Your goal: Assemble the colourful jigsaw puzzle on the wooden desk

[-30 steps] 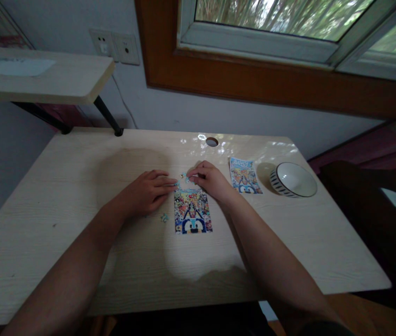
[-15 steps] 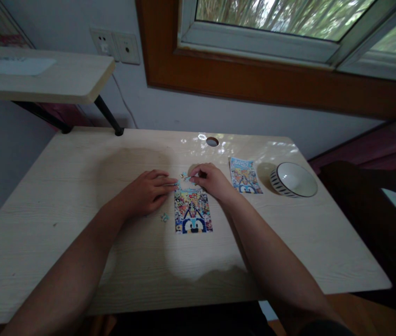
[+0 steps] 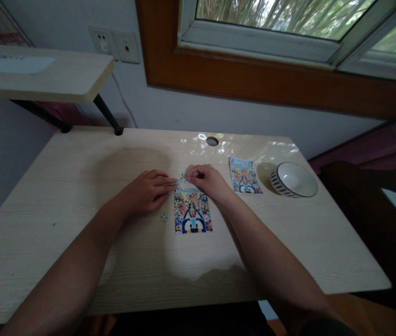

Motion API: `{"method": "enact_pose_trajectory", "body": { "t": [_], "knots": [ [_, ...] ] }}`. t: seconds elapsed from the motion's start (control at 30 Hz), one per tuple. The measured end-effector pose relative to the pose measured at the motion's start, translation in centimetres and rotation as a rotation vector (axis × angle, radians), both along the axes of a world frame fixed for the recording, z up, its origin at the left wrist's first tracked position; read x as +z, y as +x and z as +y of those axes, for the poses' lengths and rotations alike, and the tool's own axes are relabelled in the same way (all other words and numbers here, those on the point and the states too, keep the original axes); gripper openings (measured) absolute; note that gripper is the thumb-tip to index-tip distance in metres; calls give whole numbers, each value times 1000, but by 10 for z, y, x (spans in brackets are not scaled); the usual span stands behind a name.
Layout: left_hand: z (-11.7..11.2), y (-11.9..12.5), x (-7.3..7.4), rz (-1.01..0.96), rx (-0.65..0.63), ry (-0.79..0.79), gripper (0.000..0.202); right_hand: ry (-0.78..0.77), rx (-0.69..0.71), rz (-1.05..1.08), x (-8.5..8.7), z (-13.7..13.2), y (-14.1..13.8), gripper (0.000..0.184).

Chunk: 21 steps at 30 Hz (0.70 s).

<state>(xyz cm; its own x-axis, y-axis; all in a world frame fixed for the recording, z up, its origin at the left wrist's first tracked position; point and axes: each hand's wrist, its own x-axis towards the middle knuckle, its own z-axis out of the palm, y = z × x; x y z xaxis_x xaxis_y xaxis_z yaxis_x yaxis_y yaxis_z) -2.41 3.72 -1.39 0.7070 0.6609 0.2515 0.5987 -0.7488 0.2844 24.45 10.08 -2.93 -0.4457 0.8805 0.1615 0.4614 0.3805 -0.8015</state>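
Observation:
In front of me lies a partly assembled jigsaw puzzle (image 3: pixel 194 210), crowded with colourful cartoon figures and a big blue dog face at the bottom. My left hand (image 3: pixel 151 191) rests palm down beside it, fingers stretched out, their tips at its upper left corner. Thumb and forefinger of my right hand (image 3: pixel 207 179) are pinched just above the top edge. A small puzzle piece appears at those fingertips, partly hidden by them. Loose puzzle pieces (image 3: pixel 183 176) lie right by the pinch. More small pieces (image 3: pixel 164 217) sit left of the puzzle, below my left hand.
A printed picture sheet (image 3: pixel 245 175) with the same design lies to the right, next to a white bowl (image 3: pixel 296 180) with dark stripes. A round cable hole (image 3: pixel 212 141) is near the desk's back edge. A raised shelf (image 3: pixel 44 84) stands at the left.
My right hand's pinched fingertips have shifted slightly left, toward the loose pieces above the puzzle. The left hand stays where it was.

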Motion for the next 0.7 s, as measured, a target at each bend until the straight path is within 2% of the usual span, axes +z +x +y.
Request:
{"method": "enact_pose_trajectory", "body": {
  "t": [0.5, 0.7],
  "knots": [
    [1, 3, -2, -27, 15, 13, 40, 11, 63, -62, -5, 3, 0, 13],
    [2, 4, -2, -14, 10, 32, 37, 120, 46, -143, -5, 2, -1, 12]
  ]
}}
